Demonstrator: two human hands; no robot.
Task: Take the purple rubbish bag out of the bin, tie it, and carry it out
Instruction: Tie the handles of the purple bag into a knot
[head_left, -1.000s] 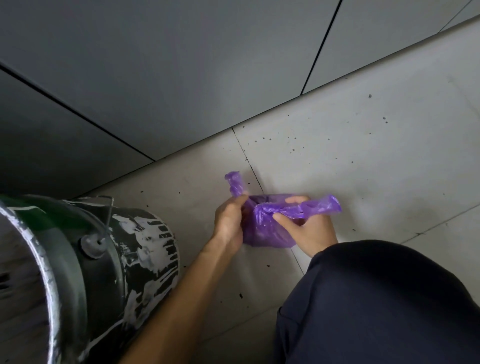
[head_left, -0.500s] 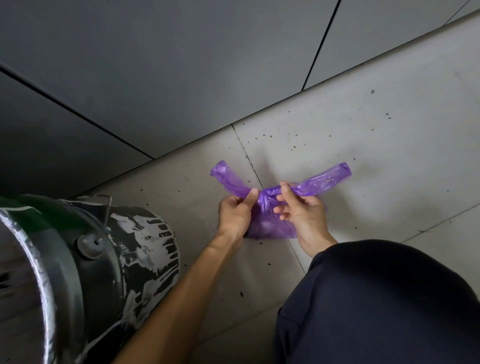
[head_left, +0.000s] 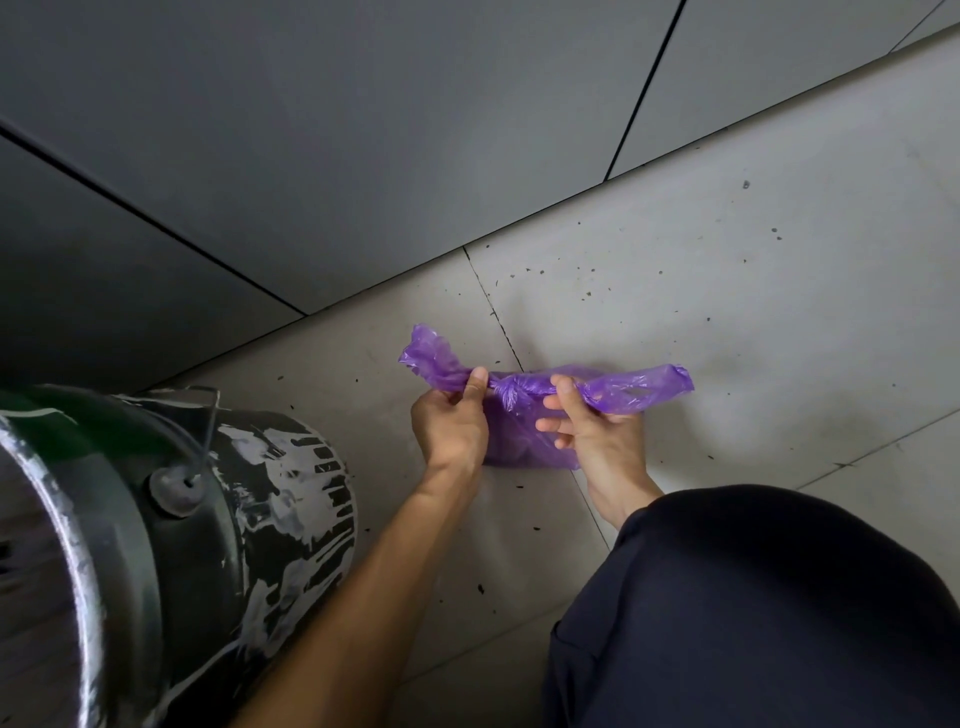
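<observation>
Since the earlier frame, both ends are drawn apart: left hand (head_left: 451, 426) and right hand (head_left: 597, 431) each pinch the purple bag (head_left: 524, 415), out of the bin (head_left: 171, 525); knot forming, carrying remains.

Since a second ago the hands have drawn the purple bag's (head_left: 519, 431) crossed handles outward, cinching a knot (head_left: 511, 387).

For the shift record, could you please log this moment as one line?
step: tying | purple bag on floor, out of bin | left hand, right hand pulling ends apart | knot forming
</observation>
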